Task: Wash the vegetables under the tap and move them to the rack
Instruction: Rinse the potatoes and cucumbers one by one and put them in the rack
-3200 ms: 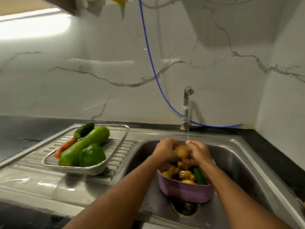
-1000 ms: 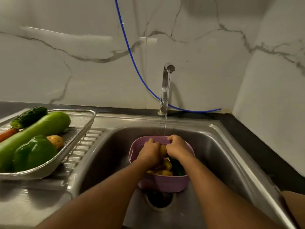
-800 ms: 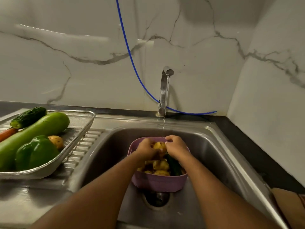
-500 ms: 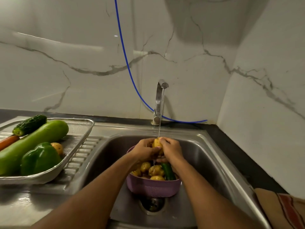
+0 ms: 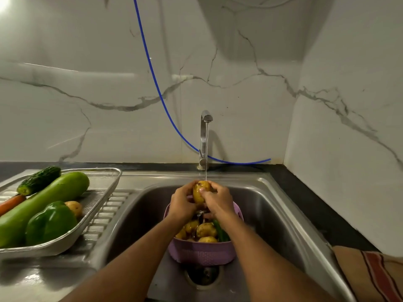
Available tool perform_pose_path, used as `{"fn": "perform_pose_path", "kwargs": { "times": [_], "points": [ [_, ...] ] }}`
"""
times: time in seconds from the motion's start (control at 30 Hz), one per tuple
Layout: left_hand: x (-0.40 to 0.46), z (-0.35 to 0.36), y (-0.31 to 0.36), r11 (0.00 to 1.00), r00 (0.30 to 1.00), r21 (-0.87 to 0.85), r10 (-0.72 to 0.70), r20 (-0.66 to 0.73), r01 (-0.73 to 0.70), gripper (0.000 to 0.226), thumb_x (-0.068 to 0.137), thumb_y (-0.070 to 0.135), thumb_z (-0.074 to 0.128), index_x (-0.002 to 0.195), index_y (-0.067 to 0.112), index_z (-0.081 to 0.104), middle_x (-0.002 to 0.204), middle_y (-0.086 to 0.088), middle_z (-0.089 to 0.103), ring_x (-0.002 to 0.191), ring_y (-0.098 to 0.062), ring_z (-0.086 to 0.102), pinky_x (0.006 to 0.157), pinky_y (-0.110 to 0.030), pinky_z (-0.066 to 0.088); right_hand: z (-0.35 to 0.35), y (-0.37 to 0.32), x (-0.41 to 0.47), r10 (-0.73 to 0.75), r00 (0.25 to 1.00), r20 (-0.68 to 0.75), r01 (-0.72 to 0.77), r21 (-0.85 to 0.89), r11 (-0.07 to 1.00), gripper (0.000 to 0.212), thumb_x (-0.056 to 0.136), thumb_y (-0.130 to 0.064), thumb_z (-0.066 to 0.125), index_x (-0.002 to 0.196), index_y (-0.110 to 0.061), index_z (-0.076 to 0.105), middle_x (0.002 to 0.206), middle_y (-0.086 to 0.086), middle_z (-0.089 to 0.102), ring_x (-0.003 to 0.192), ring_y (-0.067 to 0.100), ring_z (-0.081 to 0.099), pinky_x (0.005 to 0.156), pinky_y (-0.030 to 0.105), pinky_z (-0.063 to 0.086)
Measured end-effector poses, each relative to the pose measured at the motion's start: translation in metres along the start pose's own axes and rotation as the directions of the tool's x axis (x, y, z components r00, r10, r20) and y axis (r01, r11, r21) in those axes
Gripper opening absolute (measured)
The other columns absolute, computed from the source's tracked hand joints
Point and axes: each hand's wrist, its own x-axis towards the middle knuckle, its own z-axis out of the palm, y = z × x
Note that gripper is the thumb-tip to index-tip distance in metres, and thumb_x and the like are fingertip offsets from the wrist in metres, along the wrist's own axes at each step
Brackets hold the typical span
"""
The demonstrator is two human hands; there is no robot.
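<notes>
I am gripping a potato [image 5: 199, 191] with both hands, my left hand [image 5: 182, 203] and right hand [image 5: 217, 200] curling round it under the tap [image 5: 204, 136] stream. It is standing long axis upright, yellow-brown, wet, lumpy. Below is sitting a perforated lilac plastic basket [image 5: 202, 252] in the steel sink [image 5: 281, 214]. Left, the mesh rack [image 5: 96, 199] is holding smooth green vegetables.

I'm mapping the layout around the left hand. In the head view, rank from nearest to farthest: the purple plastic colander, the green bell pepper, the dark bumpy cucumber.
From the left hand:
1. Purple plastic colander, just below, in the sink.
2. Green bell pepper, left, in the rack.
3. Dark bumpy cucumber, far left, at the rack's back.
</notes>
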Motion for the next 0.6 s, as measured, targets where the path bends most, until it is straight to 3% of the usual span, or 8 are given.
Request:
{"fn": "perform_pose_path", "kwargs": {
  "times": [0.1,0.17,0.3,0.4,0.5,0.6],
  "points": [
    [0.002,-0.007,-0.002,1.0,1.0,0.001,-0.014,0.027,0.014,0.064,0.083,-0.003,0.078,0.137,0.026,0.06,0.12,0.005,0.066,0.108,-0.013,0.067,0.082,-0.026,0.062,0.0,0.003,0.002,-0.088,0.996,-0.009,0.087,-0.046,0.995,0.043,0.1,-0.04,0.064,0.14,-0.025,0.059,0.113,-0.003,0.064,0.091,0.016,0.067,0.067,0.033,0.065],
    [0.002,-0.009,-0.001,0.999,0.996,-0.013,-0.03,0.088,0.031,0.065,0.083,-0.004,0.076,0.137,0.027,0.057,0.121,0.005,0.064,0.11,-0.015,0.065,0.078,-0.023,0.061,-0.001,0.005,0.003,-0.075,0.996,-0.037,0.075,-0.003,0.997,0.039,0.099,-0.04,0.065,0.133,-0.022,0.063,0.103,-0.004,0.063,0.079,0.012,0.066,0.06,0.029,0.063],
    [0.001,-0.003,0.004,0.998,0.982,-0.045,-0.031,0.189,0.04,0.055,0.091,0.007,0.072,0.137,0.029,0.052,0.12,0.009,0.061,0.11,-0.01,0.062,0.074,-0.017,0.056,-0.001,0.009,0.01,-0.025,0.996,-0.084,0.024,-0.013,1.0,0.028,0.099,-0.043,0.063,0.116,-0.021,0.066,0.105,0.003,0.068,0.087,0.015,0.067,0.073,0.037,0.066],
    [0.003,0.003,0.001,0.995,0.989,-0.036,-0.091,0.114,0.096,0.045,0.094,0.018,0.07,0.137,0.024,0.057,0.122,0.003,0.065,0.112,-0.015,0.064,0.089,-0.033,0.06,-0.001,0.006,0.011,0.049,0.999,0.025,-0.05,0.059,0.997,0.028,0.101,-0.041,0.059,0.121,-0.021,0.059,0.11,0.004,0.063,0.095,0.019,0.064,0.082,0.041,0.064],
    [0.005,0.0,-0.004,0.989,0.986,-0.013,-0.149,0.077,0.151,0.033,0.089,0.017,0.076,0.121,0.019,0.068,0.105,0.002,0.074,0.099,-0.014,0.071,0.09,-0.041,0.062,0.001,0.004,0.012,0.025,0.997,0.076,-0.03,0.055,0.998,0.021,0.102,-0.033,0.059,0.12,-0.023,0.058,0.107,-0.001,0.059,0.095,0.017,0.061,0.083,0.042,0.064],
    [0.004,-0.005,-0.002,0.995,0.989,0.022,-0.095,0.114,0.093,0.02,0.089,0.013,0.076,0.108,0.018,0.072,0.093,0.002,0.076,0.088,-0.011,0.074,0.084,-0.036,0.063,0.006,0.008,0.014,-0.076,0.997,-0.022,0.076,-0.025,0.997,0.012,0.102,-0.033,0.059,0.112,-0.028,0.062,0.098,-0.007,0.059,0.086,0.012,0.06,0.074,0.035,0.063]
  ]
}}
